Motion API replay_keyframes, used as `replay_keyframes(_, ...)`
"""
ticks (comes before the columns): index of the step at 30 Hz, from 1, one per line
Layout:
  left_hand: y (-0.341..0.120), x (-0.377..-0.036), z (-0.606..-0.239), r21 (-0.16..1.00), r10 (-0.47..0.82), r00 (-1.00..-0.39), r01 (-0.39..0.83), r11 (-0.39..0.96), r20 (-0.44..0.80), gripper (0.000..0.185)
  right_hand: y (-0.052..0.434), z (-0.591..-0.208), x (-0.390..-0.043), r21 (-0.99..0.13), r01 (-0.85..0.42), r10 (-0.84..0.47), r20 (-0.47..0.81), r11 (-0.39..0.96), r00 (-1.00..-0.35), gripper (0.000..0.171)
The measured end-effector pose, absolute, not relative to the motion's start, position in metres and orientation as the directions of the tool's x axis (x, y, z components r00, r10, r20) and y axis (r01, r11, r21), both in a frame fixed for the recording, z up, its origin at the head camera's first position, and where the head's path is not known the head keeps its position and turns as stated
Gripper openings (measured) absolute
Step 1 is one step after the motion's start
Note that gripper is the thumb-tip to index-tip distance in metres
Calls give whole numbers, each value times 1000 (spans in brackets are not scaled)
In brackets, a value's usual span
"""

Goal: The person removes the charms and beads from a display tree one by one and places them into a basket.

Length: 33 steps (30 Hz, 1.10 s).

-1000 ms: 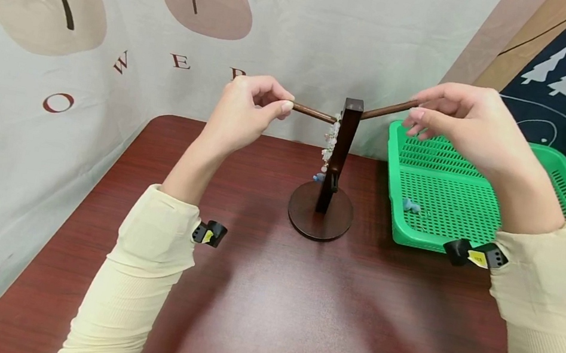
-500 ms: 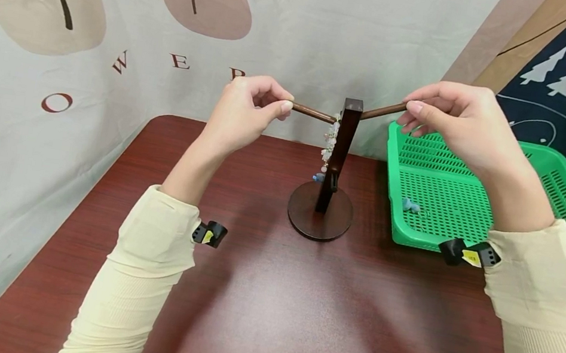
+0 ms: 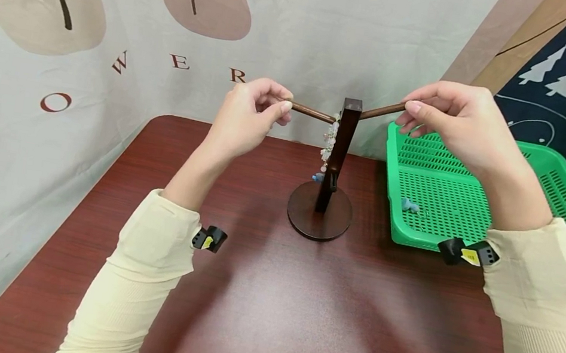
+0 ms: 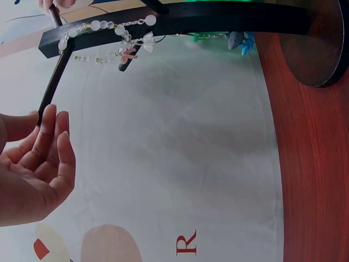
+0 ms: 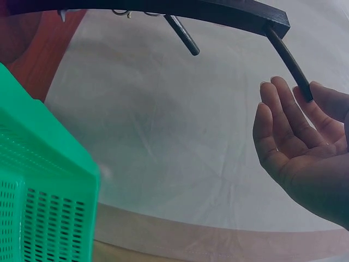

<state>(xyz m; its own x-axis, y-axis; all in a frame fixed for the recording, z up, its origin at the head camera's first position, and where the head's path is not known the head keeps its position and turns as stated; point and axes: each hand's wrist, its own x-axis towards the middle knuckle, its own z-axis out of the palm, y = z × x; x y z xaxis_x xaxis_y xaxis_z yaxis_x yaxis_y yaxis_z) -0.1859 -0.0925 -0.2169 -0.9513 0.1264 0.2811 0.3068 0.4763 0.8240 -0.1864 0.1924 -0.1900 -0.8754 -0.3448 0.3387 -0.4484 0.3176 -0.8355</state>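
Observation:
A dark wooden jewelry stand (image 3: 344, 143) with a round base (image 3: 319, 218) stands upright on the table. My left hand (image 3: 248, 114) pinches the end of its upper left peg (image 3: 314, 112) between thumb and fingers. On the other side, my right hand (image 3: 464, 120) pinches the tip of the upper right peg (image 5: 289, 63). A beaded bracelet (image 4: 101, 25) with clear beads and a pink charm hangs from the left peg, close to the post. Lower on the stand hangs a blue charm (image 4: 247, 43), seen in the left wrist view.
A green plastic basket (image 3: 393, 180) stands right of the stand, with a small blue charm (image 3: 409, 205) on a ring inside. Behind the table hangs a printed cloth (image 3: 303, 34). Shorter lower pegs (image 5: 182, 35) stick out from the post.
My right hand has moved slightly left and its thumb now pinches the peg tip. My left hand has shifted a little, its fingers loosening slightly, while the stand stays in place.

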Motion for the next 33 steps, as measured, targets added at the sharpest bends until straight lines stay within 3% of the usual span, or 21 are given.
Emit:
replay_keyframes(8, -90, -178, -232, 817, 138, -958, 286, 501, 251, 18, 193, -190, -186, -831, -448, -344, 337, 328, -877, 16)
replay_keyframes(22, -61, -155, -268, 851, 335, -923, 325, 411, 191, 21, 193, -190, -186, -832, -448, -346, 336, 327, -876, 16)
replay_keyframes(33, -45, -144, -279, 878, 332, -926, 302, 371, 178, 26, 192, -190, -186, -830, -445, -341, 333, 337, -879, 17)
